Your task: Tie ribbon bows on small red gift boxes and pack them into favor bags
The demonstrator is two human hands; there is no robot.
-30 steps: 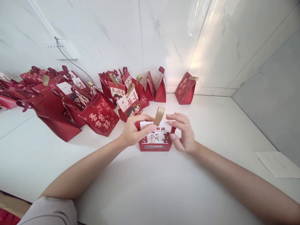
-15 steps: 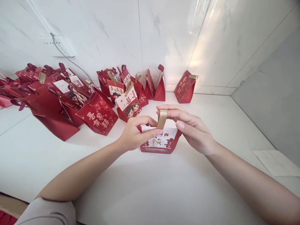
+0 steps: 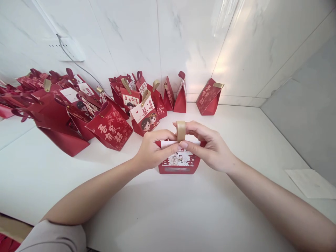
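Observation:
A small red gift box with a cartoon couple on its white front stands on the white counter in the middle. A gold strap handle rises from its top. My left hand pinches the box's top edge from the left, thumb on the front. From the right, my right hand closes on the top with its fingers around the base of the gold handle. Both hands meet at the handle.
Several finished red gift boxes crowd the counter's back left along the marble wall; one more stands apart at the back right. A wall socket with a cable is at upper left. A white paper sheet lies at far right.
My right hand has gone from resting on the box's right side to gripping the top at the gold handle. The box's top has been pressed together, and the handle now stands upright.

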